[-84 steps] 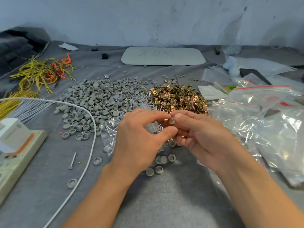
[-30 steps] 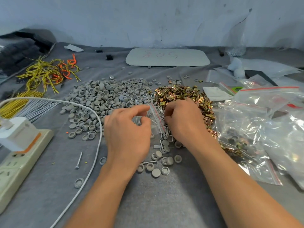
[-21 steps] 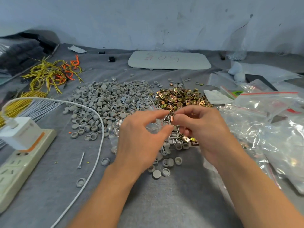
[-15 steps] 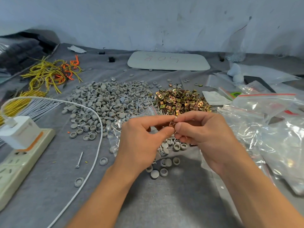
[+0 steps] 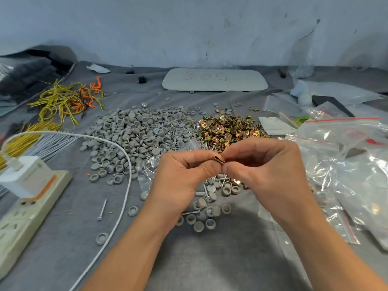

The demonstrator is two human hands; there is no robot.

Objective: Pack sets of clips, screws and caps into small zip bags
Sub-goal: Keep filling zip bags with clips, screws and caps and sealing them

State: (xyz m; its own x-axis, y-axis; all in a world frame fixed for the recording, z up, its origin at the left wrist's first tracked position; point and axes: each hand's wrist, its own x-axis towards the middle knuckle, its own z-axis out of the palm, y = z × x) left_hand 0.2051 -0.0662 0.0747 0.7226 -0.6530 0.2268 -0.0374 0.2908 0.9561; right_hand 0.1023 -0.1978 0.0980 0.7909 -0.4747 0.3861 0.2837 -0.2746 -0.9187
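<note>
Fingers [image 5: 195, 155] of left hand [image 5: 178, 179] and right hand [image 5: 268, 171] pinch a clip [image 5: 219, 159].

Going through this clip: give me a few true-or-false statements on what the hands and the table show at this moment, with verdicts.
1. The left hand and right hand pinch one brass clip between them. True.
2. The pile of grey caps lies to the right of the pile of brass clips. False: the caps lie to the left of the clips.
3. A lone screw lies on the cloth between the power strip and the white cable. True.
4. The white tray at the back is heaped with caps. False: it shows only handwritten marks.
</note>
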